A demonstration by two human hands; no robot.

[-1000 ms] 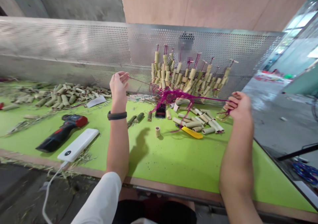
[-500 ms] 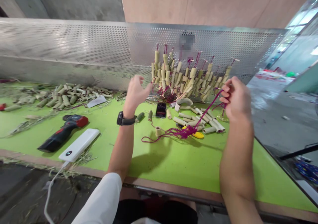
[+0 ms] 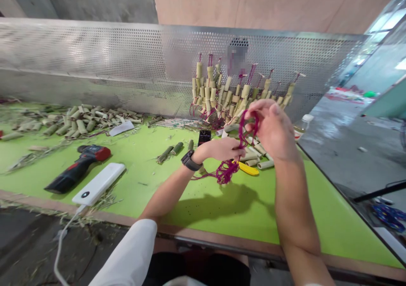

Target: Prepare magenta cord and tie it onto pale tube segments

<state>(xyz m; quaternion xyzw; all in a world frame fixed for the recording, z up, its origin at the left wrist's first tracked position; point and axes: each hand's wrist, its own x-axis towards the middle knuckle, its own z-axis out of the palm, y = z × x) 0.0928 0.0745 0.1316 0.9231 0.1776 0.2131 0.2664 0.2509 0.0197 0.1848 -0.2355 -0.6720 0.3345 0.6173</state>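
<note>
A tangle of purple cord hangs from my left hand, whose fingers pinch it over the middle of the green table. Above and to the right, my right hand has loops of the same cord around its bent fingers. Between the two hands the strands run upward. One thin tail of cord trails left toward a bamboo piece, partly hidden by my left wrist. Under and behind my hands lie cut bamboo tubes and a yellow-handled tool.
Bamboo tubes strung on purple cord hang against a perforated metal panel. Leftward lie a heap of bamboo pieces, a cordless drill and a white power bank with a cable. A bottle stands at the right edge.
My left hand has moved right and down and closed on the cord. My right hand has come left toward it, and the tangle now hangs above the table.
</note>
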